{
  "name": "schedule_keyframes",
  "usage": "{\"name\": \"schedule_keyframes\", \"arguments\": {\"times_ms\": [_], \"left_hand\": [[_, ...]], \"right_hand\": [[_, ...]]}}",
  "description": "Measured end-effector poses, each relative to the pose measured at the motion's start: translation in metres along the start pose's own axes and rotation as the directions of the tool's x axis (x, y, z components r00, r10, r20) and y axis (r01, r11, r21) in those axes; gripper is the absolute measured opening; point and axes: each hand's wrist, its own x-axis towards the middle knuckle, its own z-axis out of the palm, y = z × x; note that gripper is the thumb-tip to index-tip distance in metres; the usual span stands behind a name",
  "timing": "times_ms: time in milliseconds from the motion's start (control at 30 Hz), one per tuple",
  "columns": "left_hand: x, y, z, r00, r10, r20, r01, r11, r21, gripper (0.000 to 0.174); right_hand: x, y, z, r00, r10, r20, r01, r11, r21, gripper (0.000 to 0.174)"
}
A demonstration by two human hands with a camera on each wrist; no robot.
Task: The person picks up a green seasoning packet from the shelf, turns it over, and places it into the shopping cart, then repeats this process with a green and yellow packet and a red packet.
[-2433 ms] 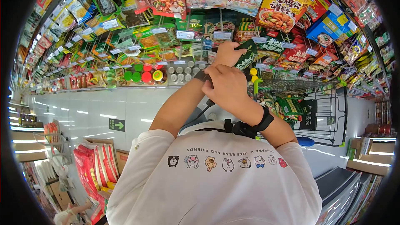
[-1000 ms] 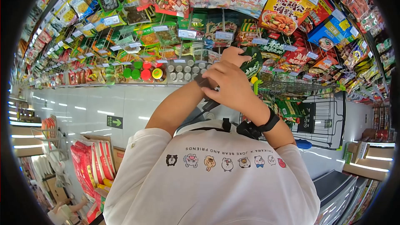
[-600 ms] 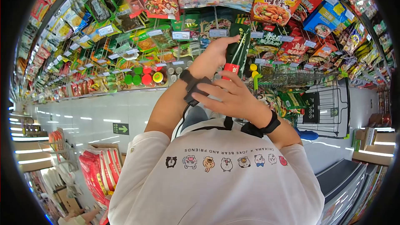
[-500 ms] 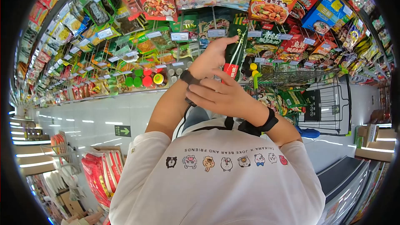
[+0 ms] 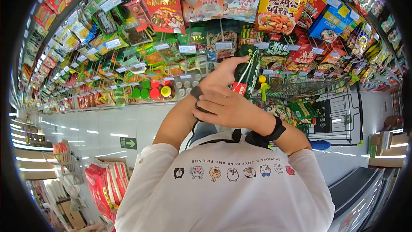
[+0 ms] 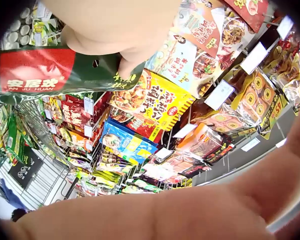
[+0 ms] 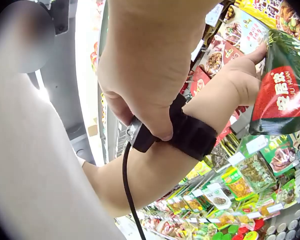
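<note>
In the head view my left hand [image 5: 221,74] grips a dark green food packet [image 5: 249,66] with a red label, its thumb lying across the front. The packet stands tilted before the shelf, and the right wrist view shows its red panel [image 7: 281,93] with white lettering. Curled over the left wrist is my right hand [image 5: 235,108]. Its thumb and fingers pinch the small black camera [image 7: 143,138] on the left wrist's black strap [image 7: 196,136]. A cable hangs from that camera. Large blurred fingers [image 6: 140,217] cross the bottom of the left wrist view.
Shelves of hanging seasoning pouches, among them a yellow pouch [image 5: 281,6] and a blue one [image 5: 329,25], rise in front. Jars with coloured lids [image 5: 154,93] line the lowest shelf. A wire shopping cart [image 5: 339,118] holding green packets stands at the right. Red-and-white bags [image 5: 105,184] lie behind, left.
My left hand has turned, so the packet's red label now shows. My right fingers, spread straighter over the wrist camera about half a second ago, now curl round it.
</note>
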Motion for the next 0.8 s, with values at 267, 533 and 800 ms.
{"name": "schedule_keyframes", "arguments": {"times_ms": [267, 533, 800], "left_hand": [[0.004, 0.0, -0.004, 1.0, 0.0, 0.021, 0.0, 1.0, 0.026, 0.022], [-0.075, 0.01, 0.047, 0.879, 0.428, 0.211, -0.469, 0.695, 0.544, 0.029], [-0.058, 0.018, 0.051, 0.68, 0.483, 0.551, -0.361, -0.434, 0.826, 0.026]], "right_hand": [[-0.003, 0.003, 0.0, 0.999, 0.016, 0.033, -0.018, 0.999, 0.043, 0.032], [-0.034, 0.044, -0.038, 0.892, 0.451, -0.039, -0.452, 0.89, -0.061, 0.073], [-0.153, 0.083, -0.017, 0.457, 0.889, -0.024, -0.845, 0.443, 0.3, 0.066]]}}
